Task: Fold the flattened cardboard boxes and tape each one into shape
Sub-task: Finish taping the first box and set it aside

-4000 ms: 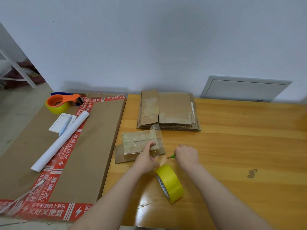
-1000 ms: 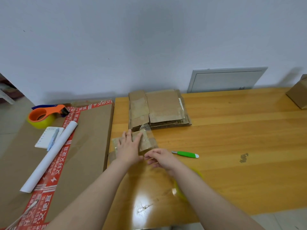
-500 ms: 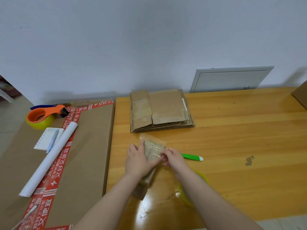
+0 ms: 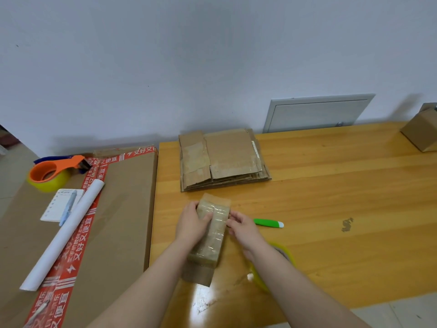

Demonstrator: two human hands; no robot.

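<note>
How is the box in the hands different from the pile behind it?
The held box is narrow, folded up and shiny with tape; the pile lies flat, wider, with only patches of tape. The left hand and right hand grip the held box; nothing touches the pile. Both are brown cardboard.

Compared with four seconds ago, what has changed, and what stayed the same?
The right hand let go of the green knife, which now lies on the table beside it. The small box was turned from crosswise to lengthwise; the left hand and the right now hold its sides. The stack of flat boxes stayed in place.
</note>
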